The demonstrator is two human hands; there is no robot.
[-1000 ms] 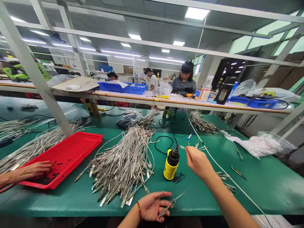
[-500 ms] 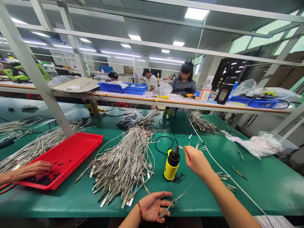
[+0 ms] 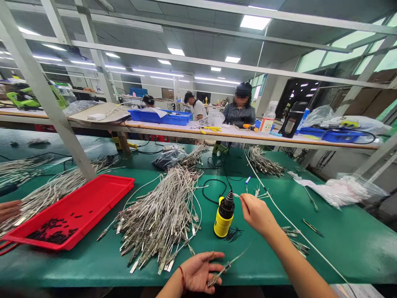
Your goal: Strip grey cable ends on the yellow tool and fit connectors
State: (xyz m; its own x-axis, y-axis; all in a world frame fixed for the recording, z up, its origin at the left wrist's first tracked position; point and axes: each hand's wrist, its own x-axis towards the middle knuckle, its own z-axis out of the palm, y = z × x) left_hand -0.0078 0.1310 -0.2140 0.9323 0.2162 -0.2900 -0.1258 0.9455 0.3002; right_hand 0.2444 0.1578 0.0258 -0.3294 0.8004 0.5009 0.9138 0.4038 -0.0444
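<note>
My left hand (image 3: 198, 272), with a red thread at the wrist, sits at the near edge of the green workbench (image 3: 198, 265) and holds a thin cable with a metal connector (image 3: 222, 271). The cable rises toward my right hand (image 3: 257, 215), whose fingertips pinch thin wire ends just right of the yellow heat gun (image 3: 223, 219). The gun stands upright with its black nozzle up. Left of it lies a large heap of braided metal cables (image 3: 158, 219). My right wrist hides part of the cable.
A red tray (image 3: 93, 211) holding small black pieces sits left, with a co-worker's hand (image 3: 9, 209) at the frame edge. Tweezers (image 3: 312, 227) and a plastic bag (image 3: 344, 191) lie right. A white cable (image 3: 297, 227) crosses the bench. Metal rack posts stand behind.
The co-worker's hand has pulled left, off the red tray. My two hands have hardly moved, and the whole view has shifted slightly.
</note>
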